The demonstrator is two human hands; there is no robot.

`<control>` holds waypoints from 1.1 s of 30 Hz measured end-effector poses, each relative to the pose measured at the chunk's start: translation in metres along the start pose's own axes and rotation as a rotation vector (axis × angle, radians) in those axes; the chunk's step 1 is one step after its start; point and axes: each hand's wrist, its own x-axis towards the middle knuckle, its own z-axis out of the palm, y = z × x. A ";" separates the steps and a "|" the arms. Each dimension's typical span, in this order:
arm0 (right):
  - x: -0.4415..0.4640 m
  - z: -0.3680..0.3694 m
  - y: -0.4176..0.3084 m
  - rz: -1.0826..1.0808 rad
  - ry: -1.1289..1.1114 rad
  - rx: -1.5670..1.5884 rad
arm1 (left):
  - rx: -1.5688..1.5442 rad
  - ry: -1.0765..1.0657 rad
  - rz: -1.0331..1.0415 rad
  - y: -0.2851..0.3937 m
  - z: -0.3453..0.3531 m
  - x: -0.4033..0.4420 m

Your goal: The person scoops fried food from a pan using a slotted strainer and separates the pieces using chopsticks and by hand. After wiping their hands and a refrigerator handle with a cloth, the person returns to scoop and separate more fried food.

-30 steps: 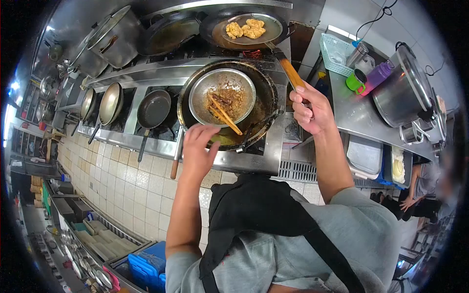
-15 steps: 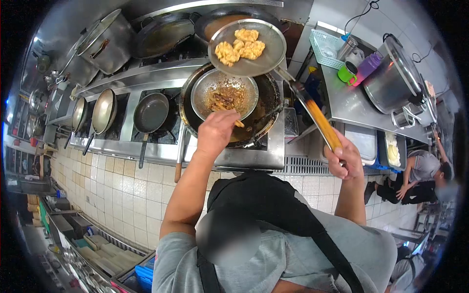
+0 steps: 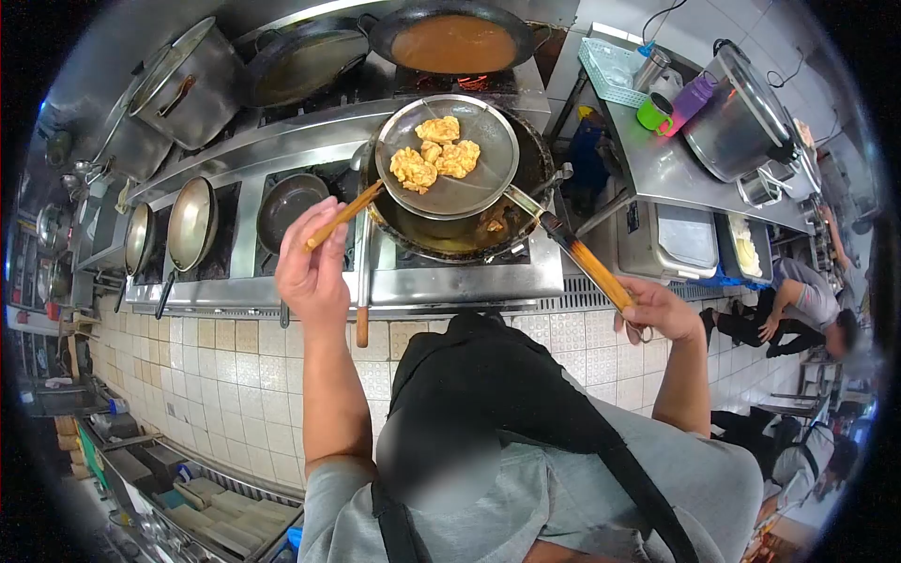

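My right hand (image 3: 662, 311) is closed around the wooden handle of a round mesh strainer (image 3: 493, 178). Several golden fried pieces (image 3: 457, 159) lie in the strainer, which is over a dark wok (image 3: 537, 150) with dark liquid and bits in it. In my left hand (image 3: 314, 258) are wooden chopsticks (image 3: 347, 214), their tips close to the strainer's left rim. The strainer covers much of the wok, and the perforated metal bowl seen there earlier is out of sight. A long-handled tool (image 3: 362, 281) rests at the wok's left side.
Pans (image 3: 194, 223) stand on the stove to the left, with a large pot (image 3: 190, 84) behind them. A wok of brown liquid (image 3: 455, 45) sits at the back. At right, a steel table (image 3: 615, 141) bears a green mug (image 3: 654, 114). Another person (image 3: 802, 291) is at far right.
My left hand has moved left, away from the perforated bowl, with the chopsticks. The strainer has come down and left over the wok, the fried pieces still in it.
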 end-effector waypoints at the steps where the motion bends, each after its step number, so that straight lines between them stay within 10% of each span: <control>1: 0.003 -0.002 0.001 -0.038 0.106 -0.250 | -0.001 0.000 -0.004 0.001 0.000 0.002; 5: 0.030 0.023 -0.035 -0.226 0.482 -0.806 | 0.000 -0.062 -0.032 0.009 0.010 0.011; 15: 0.190 0.132 -0.110 -1.072 0.154 -0.919 | 0.001 -0.210 0.074 0.010 0.076 0.038; 33: 0.269 0.076 -0.120 -0.831 0.511 -0.962 | 0.068 -0.148 -0.082 -0.023 0.104 0.071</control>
